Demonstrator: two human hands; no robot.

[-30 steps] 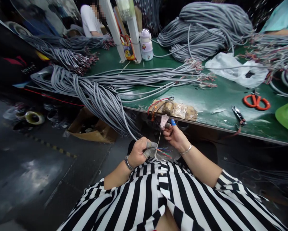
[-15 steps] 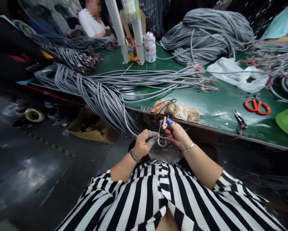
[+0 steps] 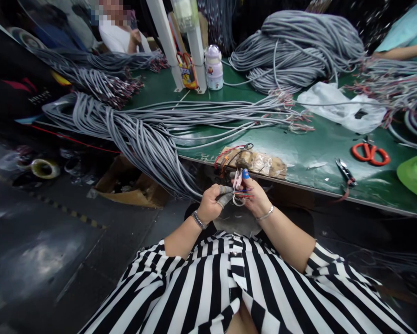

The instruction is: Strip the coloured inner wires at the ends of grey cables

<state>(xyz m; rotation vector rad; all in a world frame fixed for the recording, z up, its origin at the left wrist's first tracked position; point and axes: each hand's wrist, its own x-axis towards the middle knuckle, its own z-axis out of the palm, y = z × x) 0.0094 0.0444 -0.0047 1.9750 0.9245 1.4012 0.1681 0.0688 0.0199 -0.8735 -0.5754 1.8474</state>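
Green workbench (image 3: 309, 139) strewn with grey cabling, seen from above by a seated person in a black-and-white striped shirt. Their left hand (image 3: 211, 205) is closed in a fist around the end of one grey cable (image 3: 189, 184), which runs back up to a thick bundle (image 3: 139, 134) draped over the bench edge. Thin coloured wires (image 3: 242, 196) fan out of that cable end, and the right hand (image 3: 256, 198), one fingertip capped in blue, pinches them. Both hands meet just below the bench edge, in front of a brown taped block (image 3: 262, 162).

Farther back on the bench lie a big coil heap (image 3: 299, 41), a white bag (image 3: 337, 109), orange scissors (image 3: 370, 153), small cutters (image 3: 344, 170) and a white bottle (image 3: 213, 67). A cardboard box (image 3: 132, 190) sits on the dark floor under the bundle. Another person in white (image 3: 120, 39) sits at the far side.
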